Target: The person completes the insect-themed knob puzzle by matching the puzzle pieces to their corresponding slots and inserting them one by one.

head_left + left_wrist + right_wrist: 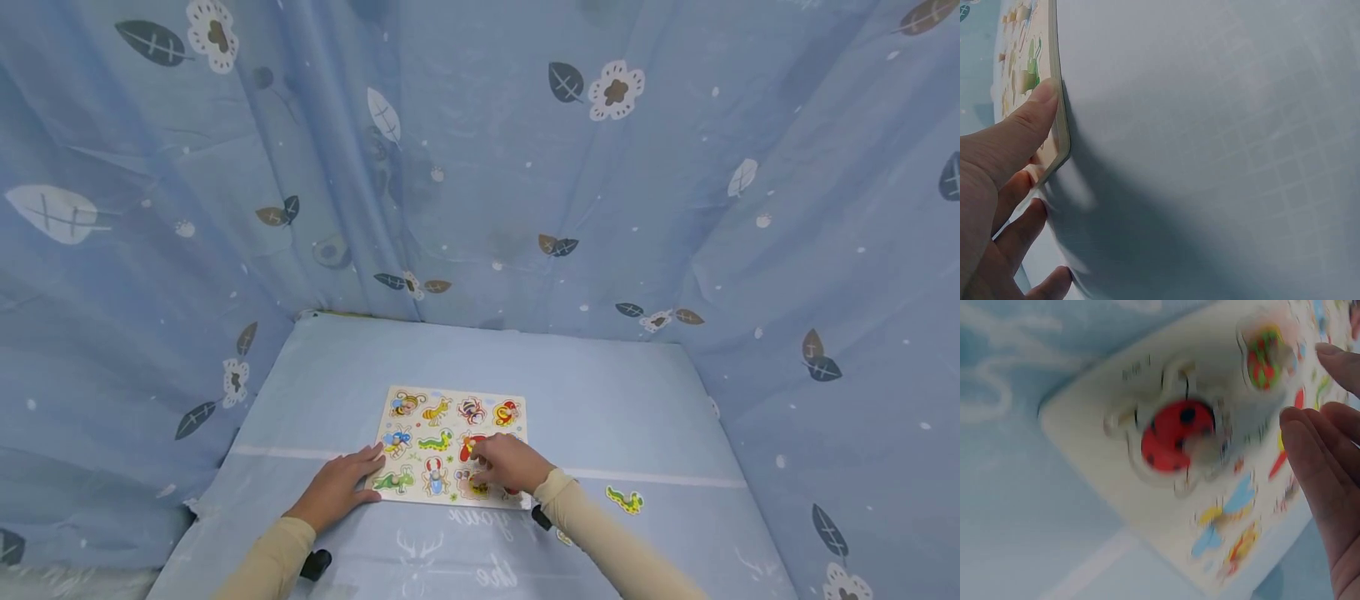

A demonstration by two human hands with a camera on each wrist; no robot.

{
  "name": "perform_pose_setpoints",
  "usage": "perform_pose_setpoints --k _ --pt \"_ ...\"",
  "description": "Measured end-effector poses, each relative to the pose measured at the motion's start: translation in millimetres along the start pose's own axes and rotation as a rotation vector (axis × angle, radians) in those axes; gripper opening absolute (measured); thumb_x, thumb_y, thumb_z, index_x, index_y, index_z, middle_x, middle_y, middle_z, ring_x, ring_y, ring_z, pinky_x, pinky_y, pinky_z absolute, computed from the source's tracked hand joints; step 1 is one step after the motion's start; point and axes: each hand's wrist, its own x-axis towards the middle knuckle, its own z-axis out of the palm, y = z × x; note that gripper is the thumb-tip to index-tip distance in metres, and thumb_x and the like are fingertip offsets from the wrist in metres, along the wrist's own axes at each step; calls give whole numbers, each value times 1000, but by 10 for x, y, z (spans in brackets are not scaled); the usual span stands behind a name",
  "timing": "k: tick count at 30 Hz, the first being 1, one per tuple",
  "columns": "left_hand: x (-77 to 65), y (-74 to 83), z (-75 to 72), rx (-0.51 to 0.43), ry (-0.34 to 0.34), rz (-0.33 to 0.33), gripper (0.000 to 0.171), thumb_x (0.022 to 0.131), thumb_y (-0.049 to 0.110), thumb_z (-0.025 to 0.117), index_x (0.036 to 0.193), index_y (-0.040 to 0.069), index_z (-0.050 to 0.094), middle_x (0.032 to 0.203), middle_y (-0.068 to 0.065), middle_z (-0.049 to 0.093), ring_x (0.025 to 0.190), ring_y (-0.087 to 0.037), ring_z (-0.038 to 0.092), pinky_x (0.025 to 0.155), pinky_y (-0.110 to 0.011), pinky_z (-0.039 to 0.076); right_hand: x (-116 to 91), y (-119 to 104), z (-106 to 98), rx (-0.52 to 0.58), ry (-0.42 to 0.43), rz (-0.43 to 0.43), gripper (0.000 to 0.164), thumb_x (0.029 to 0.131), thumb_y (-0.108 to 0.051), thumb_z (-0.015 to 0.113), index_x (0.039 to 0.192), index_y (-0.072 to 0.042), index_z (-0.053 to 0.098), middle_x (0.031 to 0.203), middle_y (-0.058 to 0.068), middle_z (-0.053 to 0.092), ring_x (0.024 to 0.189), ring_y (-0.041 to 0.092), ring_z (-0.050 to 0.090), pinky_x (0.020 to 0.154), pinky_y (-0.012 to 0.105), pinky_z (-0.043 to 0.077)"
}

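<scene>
A wooden knob puzzle board (450, 426) with colourful insect pieces lies on the blue cloth. My left hand (336, 486) rests at its near left corner. In the left wrist view the thumb (1041, 100) overlaps the board's edge beside a green insect piece (1030, 74), with other fingertips around the corner. Above the board's right part my right hand (512, 463) hangs over the pieces. In the right wrist view its thumb and fingers (1310, 444) are apart, with nothing visible between them. Nearby are a red ladybug piece (1169, 437) and a red-and-green piece (1262, 362).
A loose green caterpillar piece (625, 500) lies on the cloth right of the board. Another loose piece (564, 538) is partly hidden by the right forearm. Blue patterned curtains (495, 167) hang around the cloth-covered surface (600, 392).
</scene>
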Motion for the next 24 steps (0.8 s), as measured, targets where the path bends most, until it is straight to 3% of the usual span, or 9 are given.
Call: perform_pose_setpoints --k 4,8,16,24 --pt "11 5 19 13 2 -11 75 79 41 86 144 14 61 163 0 46 149 -29 47 121 -61 39 -164 141 -202 25 22 74 39 88 -33 84 118 -10 73 105 2 77 83 10 69 74 24 59" --pt "15 14 18 15 -1 -16 76 79 41 86 145 14 60 163 0 45 150 -29 46 122 -60 38 -390 320 -278 28 13 145 53 83 -37 87 125 -10 70 114 5 74 89 17 70 76 28 59" --pt "11 31 -23 8 13 15 73 80 38 86 143 11 62 162 -4 47 147 -32 48 120 -62 39 -850 543 -180 7 -23 214 67 70 -44 95 125 -15 67 106 1 70 79 7 58 70 29 55" --pt "4 40 -29 6 6 1 74 80 39 86 144 11 61 163 -3 45 149 -32 47 121 -62 38 -1189 636 11 -1 -126 326 62 66 -43 97 115 -19 67 98 -8 67 78 7 54 73 33 56"
